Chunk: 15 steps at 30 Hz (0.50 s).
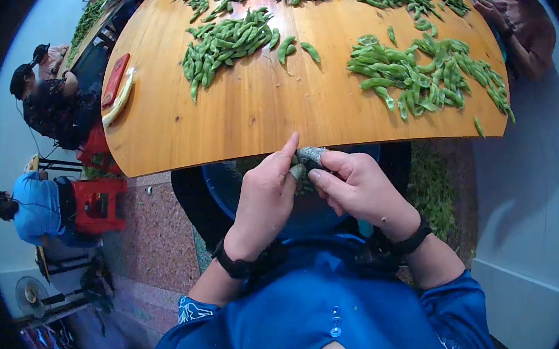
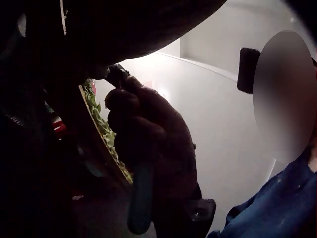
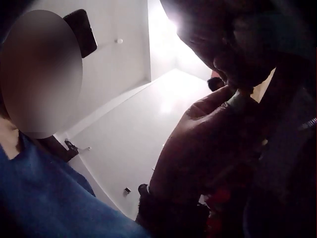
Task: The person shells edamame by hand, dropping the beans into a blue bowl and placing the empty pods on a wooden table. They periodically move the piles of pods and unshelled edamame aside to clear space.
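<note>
Over the basin, just below the table edge, my two hands meet at the fingertips. My left hand (image 1: pixel 267 188) points its index finger up and pinches what looks like a green soybean pod (image 1: pixel 296 156), mostly hidden by the fingers. A pale covering (image 1: pixel 298 171) sits on the left thumb tip. My right hand (image 1: pixel 361 187) is curled, with a silvery wrapping (image 1: pixel 310 154) at its index fingertip. From beneath that fist, in the left wrist view, juts the rounded grey-blue handle (image 2: pixel 141 203) of a tool; its working end is hidden.
Piles of green soybean pods (image 1: pixel 227 45) and opened-looking pods (image 1: pixel 427 78) lie on the wooden table (image 1: pixel 251 115). A blue basin (image 1: pixel 224 193) stands below. A red object (image 1: pixel 115 80) lies at the table's left. People sit at left, near red stools (image 1: pixel 99 200).
</note>
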Tool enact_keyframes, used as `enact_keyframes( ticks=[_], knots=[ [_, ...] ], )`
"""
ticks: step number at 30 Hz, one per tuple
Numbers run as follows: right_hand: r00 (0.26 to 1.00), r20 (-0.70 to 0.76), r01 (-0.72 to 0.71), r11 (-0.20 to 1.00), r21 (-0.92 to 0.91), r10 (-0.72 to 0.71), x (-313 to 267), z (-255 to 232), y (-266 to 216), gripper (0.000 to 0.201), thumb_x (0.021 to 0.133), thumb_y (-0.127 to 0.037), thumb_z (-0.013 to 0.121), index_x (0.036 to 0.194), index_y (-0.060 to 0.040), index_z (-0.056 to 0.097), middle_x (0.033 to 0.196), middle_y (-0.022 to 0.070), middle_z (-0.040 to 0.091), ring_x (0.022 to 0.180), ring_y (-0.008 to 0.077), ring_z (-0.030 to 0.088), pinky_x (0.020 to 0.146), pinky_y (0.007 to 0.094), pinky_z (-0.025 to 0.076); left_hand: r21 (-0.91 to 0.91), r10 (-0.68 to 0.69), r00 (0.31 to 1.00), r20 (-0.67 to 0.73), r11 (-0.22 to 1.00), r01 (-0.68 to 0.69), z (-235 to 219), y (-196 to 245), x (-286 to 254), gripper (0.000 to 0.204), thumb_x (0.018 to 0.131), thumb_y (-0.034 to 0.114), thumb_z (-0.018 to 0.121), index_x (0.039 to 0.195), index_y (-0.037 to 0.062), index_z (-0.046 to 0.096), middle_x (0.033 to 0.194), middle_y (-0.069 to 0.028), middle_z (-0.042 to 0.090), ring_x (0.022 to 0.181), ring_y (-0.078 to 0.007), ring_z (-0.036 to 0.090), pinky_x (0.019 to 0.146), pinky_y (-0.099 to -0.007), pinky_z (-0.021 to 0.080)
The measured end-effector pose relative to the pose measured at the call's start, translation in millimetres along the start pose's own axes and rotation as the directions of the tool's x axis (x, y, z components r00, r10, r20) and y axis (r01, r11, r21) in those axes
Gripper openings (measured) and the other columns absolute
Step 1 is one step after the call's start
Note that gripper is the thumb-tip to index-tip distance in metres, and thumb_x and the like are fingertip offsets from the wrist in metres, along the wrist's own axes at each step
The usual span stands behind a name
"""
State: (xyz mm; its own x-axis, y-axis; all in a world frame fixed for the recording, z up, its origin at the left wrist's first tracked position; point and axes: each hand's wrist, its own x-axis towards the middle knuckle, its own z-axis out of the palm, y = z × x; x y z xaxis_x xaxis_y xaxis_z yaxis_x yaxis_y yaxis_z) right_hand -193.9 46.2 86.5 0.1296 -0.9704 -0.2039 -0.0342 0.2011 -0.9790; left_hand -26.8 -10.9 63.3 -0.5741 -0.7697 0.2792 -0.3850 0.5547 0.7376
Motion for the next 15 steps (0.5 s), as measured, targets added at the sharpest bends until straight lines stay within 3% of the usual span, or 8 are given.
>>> enact_keyframes(
  ticks=[4,7,10,12,13,15],
  knots=[
    [0.999,-0.021,0.033,0.995,-0.091,-0.035,-2.2,2.2,2.2,0.013,0.091,-0.010,0.052,0.092,-0.0001,0.060,0.056,-0.0013,0.051,0.047,0.0052,0.048,0.044,0.0244,0.040,0.060,0.030,1.000,0.009,0.998,-0.030,1.8,8.4,-1.3,0.051,0.080,-0.007,0.053,0.131,-0.0042,0.045,0.096,-0.0233,0.060,0.086,-0.0371,0.062,0.074,-0.0391,0.050],
    [0.999,-0.042,0.017,0.997,-0.079,-0.021,-3.5,2.6,1.8,0.013,0.090,-0.009,0.053,0.094,0.0011,0.059,0.058,0.0009,0.053,0.047,0.0051,0.048,0.043,0.0252,0.040,0.033,-0.040,0.999,-0.003,0.999,0.040,3.2,10.7,-1.2,0.049,0.082,-0.004,0.057,0.130,0.0005,0.049,0.103,-0.0225,0.063,0.091,-0.0322,0.064,0.080,-0.0356,0.050],
    [0.998,-0.056,-0.023,0.998,-0.052,0.020,-0.9,4.5,8.2,0.014,0.090,-0.008,0.053,0.098,0.0011,0.060,0.064,0.0034,0.057,0.055,0.0045,0.052,0.050,0.0244,0.043,0.052,0.049,0.999,-0.018,0.997,-0.048,7.0,4.7,-2.4,0.048,0.081,-0.005,0.053,0.128,-0.0050,0.046,0.096,-0.0229,0.060,0.086,-0.0377,0.061,0.073,-0.0395,0.050],
    [0.927,-0.152,0.322,0.935,-0.150,-0.344,9.6,9.7,34.4,0.017,0.089,-0.008,0.054,0.102,0.0016,0.061,0.073,0.0031,0.060,0.066,0.0047,0.055,0.058,0.0235,0.045,0.036,0.067,0.997,-0.028,0.997,-0.066,8.7,2.2,-3.7,0.046,0.082,-0.005,0.053,0.127,-0.0044,0.047,0.095,-0.0225,0.061,0.086,-0.0372,0.062,0.073,-0.0390,0.051],
    [0.926,-0.155,0.321,0.935,-0.150,-0.343,9.4,12.2,37.5,0.017,0.089,-0.008,0.054,0.102,0.0016,0.061,0.073,0.0031,0.060,0.066,0.0047,0.055,0.058,0.0235,0.045,0.034,0.069,0.997,-0.026,0.997,-0.068,8.7,1.6,-3.9,0.046,0.082,-0.005,0.053,0.127,-0.0044,0.047,0.095,-0.0225,0.061,0.086,-0.0372,0.062,0.073,-0.0390,0.051],
    [0.941,-0.217,0.278,0.959,0.061,-0.259,8.8,16.3,35.3,0.019,0.089,-0.008,0.055,0.104,0.0017,0.061,0.077,0.0007,0.061,0.073,0.0055,0.055,0.065,0.0226,0.045,-0.016,0.056,0.998,-0.030,0.998,-0.057,9.1,0.7,-3.0,0.047,0.082,-0.005,0.054,0.129,-0.0038,0.047,0.095,-0.0217,0.061,0.086,-0.0347,0.063,0.073,-0.0372,0.051]
  ],
)
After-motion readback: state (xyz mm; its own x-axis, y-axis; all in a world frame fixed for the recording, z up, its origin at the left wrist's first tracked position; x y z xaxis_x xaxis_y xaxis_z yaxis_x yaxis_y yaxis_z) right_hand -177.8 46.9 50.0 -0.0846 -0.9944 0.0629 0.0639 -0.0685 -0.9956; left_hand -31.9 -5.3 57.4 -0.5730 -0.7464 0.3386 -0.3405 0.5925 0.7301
